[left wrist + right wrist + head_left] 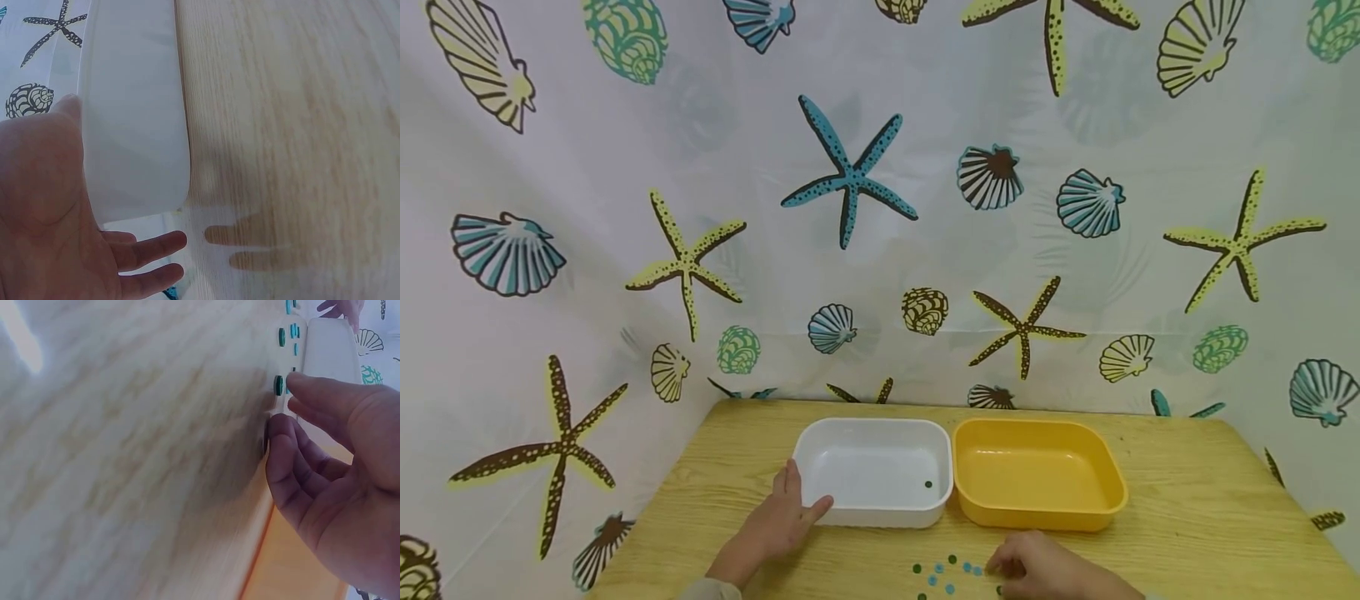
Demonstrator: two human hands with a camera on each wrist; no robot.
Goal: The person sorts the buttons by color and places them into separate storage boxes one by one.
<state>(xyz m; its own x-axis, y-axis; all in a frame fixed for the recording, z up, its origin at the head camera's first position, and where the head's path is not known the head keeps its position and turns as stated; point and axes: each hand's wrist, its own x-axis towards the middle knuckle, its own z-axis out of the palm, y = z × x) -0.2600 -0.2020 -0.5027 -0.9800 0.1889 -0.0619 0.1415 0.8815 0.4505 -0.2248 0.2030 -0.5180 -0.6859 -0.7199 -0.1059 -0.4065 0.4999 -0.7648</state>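
Note:
My left hand (778,517) lies at the left front corner of a white plastic tub (872,517). Its thumb touches the rim, while the other fingers stretch out beside the tub's wall (134,119). One dark green button (928,484) lies inside this tub. In front of the tubs, several small blue buttons (951,588) and dark green buttons (917,568) are scattered over the table. My right hand (1037,567) is low at their right side, fingers bent, thumb apart from them. A green button (279,385) stands near the thumb tip in the right wrist view; a dark disc (265,436) shows by the bent fingers.
A yellow tub (1037,518) stands right beside the white one. Both rest on a light wooden table (1187,500). Behind and on both sides hangs a white cloth (910,250) printed with starfish and shells.

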